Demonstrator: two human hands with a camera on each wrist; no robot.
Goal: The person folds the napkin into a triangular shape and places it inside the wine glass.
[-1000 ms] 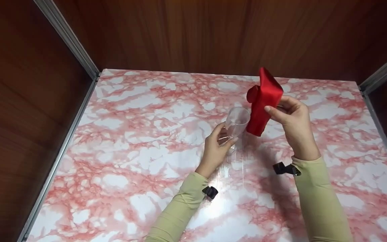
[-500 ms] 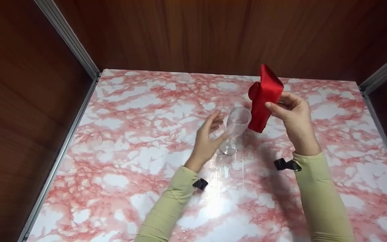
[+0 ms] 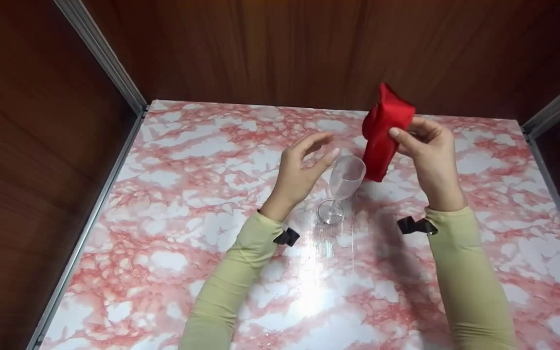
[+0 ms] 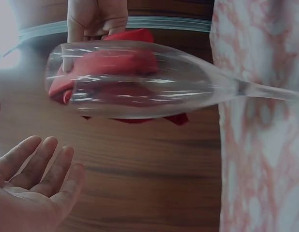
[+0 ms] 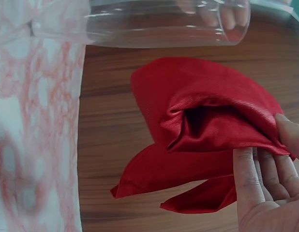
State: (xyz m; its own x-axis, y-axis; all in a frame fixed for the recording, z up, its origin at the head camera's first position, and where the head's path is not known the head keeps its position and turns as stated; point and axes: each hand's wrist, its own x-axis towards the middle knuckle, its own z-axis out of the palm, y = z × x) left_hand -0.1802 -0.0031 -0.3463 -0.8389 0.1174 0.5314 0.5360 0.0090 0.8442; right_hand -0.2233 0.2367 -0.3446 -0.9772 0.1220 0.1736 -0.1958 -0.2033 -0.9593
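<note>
A clear stemmed glass (image 3: 346,177) stands upright on the table, its round foot flat on the surface. My left hand (image 3: 299,170) is in the air just left of the glass's bowl, fingers relaxed and apart, holding nothing. In the left wrist view the left hand's fingers (image 4: 48,169) show away from the glass (image 4: 140,79). To the right of the glass, my right hand (image 3: 430,150) pinches a folded red satin cloth napkin (image 3: 384,136) between thumb and fingers, raised above the table. The right wrist view shows the napkin's (image 5: 202,96) hollow fold and two pointed tails.
The table (image 3: 173,233) has a red and white marbled top. Dark wood panels (image 3: 280,53) rise behind it and at both sides, with metal strips (image 3: 110,63) at the corners. Light reflects on the tabletop in front of the glass.
My left hand has let go of the glass and moved up and left of it, leaving it standing. My right hand has raised the napkin slightly.
</note>
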